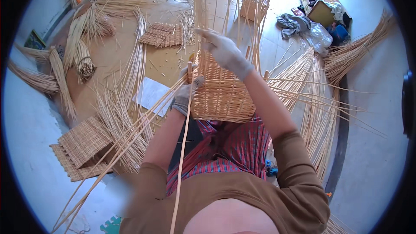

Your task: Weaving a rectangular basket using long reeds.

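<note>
A half-woven wicker basket (223, 97) stands in front of me at my lap, with long upright willow rods (225, 11) rising from its far side. My left hand (184, 94), in a grey glove, is closed round the basket's left corner beside a short wooden peg (190, 70). One pale rod (182, 151) runs from that hand down toward me. Above the basket, my right hand (224, 53), in a pale glove, reaches left with its fingers stretched out against the upright rods. The fingertips are partly blurred there.
Loose rods (316, 104) fan out on the right, and more bundles (84, 60) lie at the left. Woven panels (86, 141) rest at the lower left, others (162, 34) farther off. A woven box (255, 6) and a cluttered container (323, 13) stand behind.
</note>
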### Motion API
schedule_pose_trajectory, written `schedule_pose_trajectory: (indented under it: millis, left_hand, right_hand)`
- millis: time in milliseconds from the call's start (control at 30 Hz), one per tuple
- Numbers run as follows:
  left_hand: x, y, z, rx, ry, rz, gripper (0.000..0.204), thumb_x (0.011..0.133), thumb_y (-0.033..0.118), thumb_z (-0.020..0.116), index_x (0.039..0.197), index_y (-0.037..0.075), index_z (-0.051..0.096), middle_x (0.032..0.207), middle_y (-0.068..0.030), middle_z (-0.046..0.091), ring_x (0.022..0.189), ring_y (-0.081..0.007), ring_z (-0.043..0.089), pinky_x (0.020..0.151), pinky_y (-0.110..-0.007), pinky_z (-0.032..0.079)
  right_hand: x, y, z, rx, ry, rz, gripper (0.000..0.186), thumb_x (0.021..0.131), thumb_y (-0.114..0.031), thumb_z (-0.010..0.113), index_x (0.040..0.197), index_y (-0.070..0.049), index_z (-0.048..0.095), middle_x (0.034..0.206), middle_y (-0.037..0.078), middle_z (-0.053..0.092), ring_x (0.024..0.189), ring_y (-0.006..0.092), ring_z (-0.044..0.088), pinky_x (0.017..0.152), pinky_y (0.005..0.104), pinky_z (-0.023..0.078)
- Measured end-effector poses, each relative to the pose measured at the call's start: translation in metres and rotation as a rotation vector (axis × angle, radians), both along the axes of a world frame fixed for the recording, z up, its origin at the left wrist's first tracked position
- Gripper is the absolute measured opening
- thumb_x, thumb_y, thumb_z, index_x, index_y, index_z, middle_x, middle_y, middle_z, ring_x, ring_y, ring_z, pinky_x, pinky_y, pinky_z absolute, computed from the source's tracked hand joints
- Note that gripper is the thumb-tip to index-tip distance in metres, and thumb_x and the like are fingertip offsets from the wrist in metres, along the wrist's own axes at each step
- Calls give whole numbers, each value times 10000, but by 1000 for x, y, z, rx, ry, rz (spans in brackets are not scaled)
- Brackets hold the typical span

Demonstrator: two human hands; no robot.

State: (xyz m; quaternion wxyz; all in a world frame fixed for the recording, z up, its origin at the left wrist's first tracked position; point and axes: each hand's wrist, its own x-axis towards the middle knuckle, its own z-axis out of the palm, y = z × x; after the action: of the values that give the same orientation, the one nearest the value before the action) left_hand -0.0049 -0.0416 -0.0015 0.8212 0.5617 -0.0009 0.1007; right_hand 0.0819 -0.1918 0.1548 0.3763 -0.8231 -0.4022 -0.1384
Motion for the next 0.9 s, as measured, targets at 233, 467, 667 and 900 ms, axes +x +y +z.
schedule_pose_trajectory:
  millis: [233, 467, 667, 900]
  left_hand:
    - [3, 0, -6, 73, -8, 48, 657, 887, 144, 745, 1453, 63, 420, 1311, -69, 578, 1180, -163, 545, 1019, -299, 438]
    - [2, 5, 11, 40, 47, -59, 869, 882, 158, 739, 1559, 64, 202, 1489, -114, 432, 1324, -196, 436, 1103, -309, 362]
    - [13, 11, -12, 59, -98, 34, 835, 866, 9, 678, 1554, 102, 214, 1445, -100, 474, 1254, -192, 497, 1078, -307, 397]
    - [-50, -40, -28, 532, 94, 576, 251, 953, 16, 587, 1197, -6, 530, 1087, -94, 614, 968, -170, 608, 881, -282, 501]
  right_hand:
    - [22, 48, -9, -432, 150, -694, 883, 870, -130, 586, 1591, -254, 92, 1134, 189, 615, 843, 376, 665, 745, 454, 547]
    - [-18, -2, -25, 441, 335, -229, 826, 931, -48, 587, 1583, -140, 89, 1423, 190, 507, 964, 204, 682, 773, 345, 576]
    - [-102, -89, -121, 982, 678, -389, 219, 1018, -136, 547, 1226, -68, 558, 898, 34, 706, 767, 124, 673, 603, 212, 507]
    - [-94, -154, -133, 1255, 653, -436, 107, 947, -70, 657, 1053, -72, 640, 979, 59, 711, 829, 112, 671, 633, 225, 537]
